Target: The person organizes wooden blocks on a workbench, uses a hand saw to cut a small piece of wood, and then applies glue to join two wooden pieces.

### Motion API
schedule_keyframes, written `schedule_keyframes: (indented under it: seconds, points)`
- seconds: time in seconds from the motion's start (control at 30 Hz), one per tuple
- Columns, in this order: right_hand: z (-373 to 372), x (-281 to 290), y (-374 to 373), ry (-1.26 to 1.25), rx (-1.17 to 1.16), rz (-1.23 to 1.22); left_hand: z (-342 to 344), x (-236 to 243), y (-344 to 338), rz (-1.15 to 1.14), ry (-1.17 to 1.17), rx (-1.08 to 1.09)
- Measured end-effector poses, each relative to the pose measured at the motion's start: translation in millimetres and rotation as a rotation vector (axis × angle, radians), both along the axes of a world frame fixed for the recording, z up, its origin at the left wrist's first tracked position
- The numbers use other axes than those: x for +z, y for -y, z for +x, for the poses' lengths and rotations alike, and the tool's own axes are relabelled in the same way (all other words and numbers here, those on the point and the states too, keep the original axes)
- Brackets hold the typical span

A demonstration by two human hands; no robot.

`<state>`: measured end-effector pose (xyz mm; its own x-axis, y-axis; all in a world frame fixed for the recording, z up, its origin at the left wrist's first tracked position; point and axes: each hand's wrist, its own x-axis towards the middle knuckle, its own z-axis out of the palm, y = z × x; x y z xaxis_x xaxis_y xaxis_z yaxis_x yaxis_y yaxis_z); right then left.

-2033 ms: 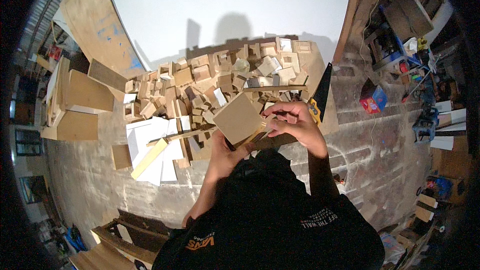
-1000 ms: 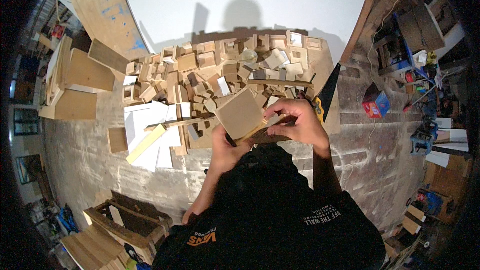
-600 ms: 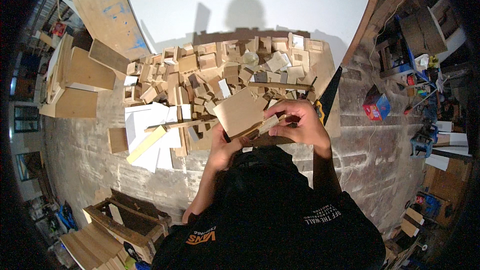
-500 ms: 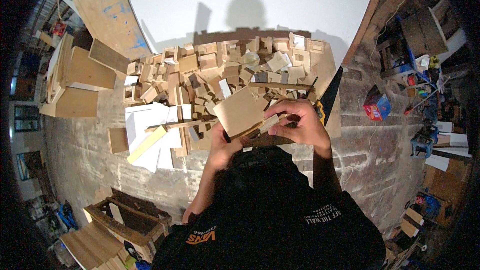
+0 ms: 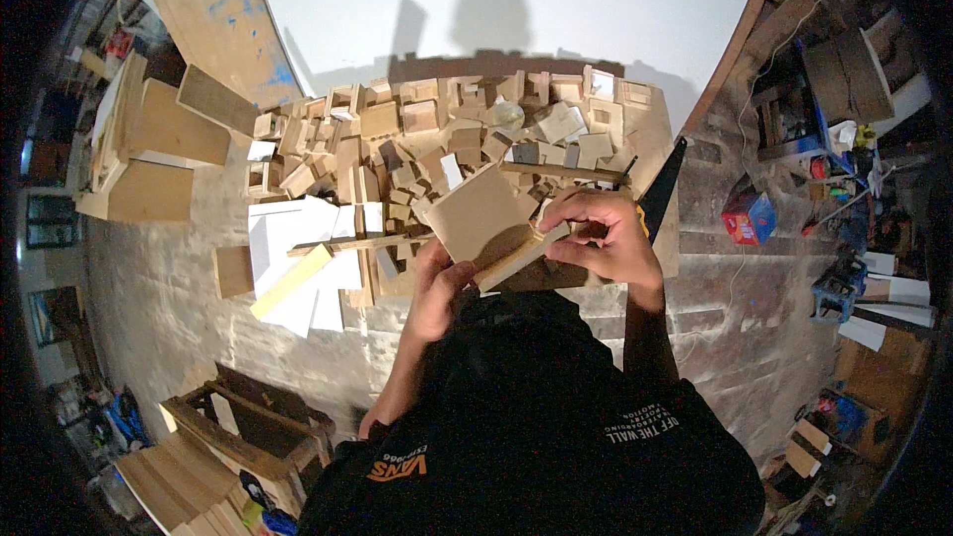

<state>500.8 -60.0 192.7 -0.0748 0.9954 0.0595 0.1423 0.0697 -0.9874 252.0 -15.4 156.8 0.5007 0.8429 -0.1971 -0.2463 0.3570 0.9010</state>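
Compared with half a second ago, the square wooden panel (image 5: 476, 213) has tipped so that a long pale wooden strip (image 5: 511, 262) shows along its near side, where a dark gap lay; the right hand (image 5: 617, 243) has shifted slightly rightward, covering most of the saw's yellow handle. Its thumb and forefinger, nearly together, pinch the strip's right end, the other fingers curled. The left hand (image 5: 434, 296) grips the panel's near-left corner, thumb on top; its remaining fingers are hidden underneath. The panel is held tilted above the near edge of the bench (image 5: 643, 131), smooth, flat and tan. Beyond it lie small blocky wooden offcuts (image 5: 419, 117), some box-shaped, and a tapered black handsaw (image 5: 663, 182).
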Motion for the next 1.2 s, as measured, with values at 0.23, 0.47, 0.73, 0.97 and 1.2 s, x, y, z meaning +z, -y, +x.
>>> schedule_keyframes:
  seconds: [0.23, 0.47, 0.73, 0.97, 1.2]
  points:
    - [2.0, 5.6, -6.0, 0.021, 0.041, -0.018, -4.4, 5.4, -8.0, 0.041, -0.064, -0.039]
    - [3.4, -2.2, -11.0, 0.028, 0.046, 0.061, -2.8, 16.7, -6.9, 0.022, -0.079, -0.031]
    - [7.6, 3.8, -11.7, 0.041, 0.07, 0.006, 0.8, 33.7, -3.1, -0.043, -0.102, 0.022]
    - [7.5, 11.0, -5.0, 0.021, 0.06, -0.043, 3.3, 42.2, 0.4, 0.021, -0.215, 0.011]
    - [7.3, 6.3, 1.4, -0.028, 0.057, -0.049, 2.5, 46.5, 6.2, 0.035, -0.191, 0.007]
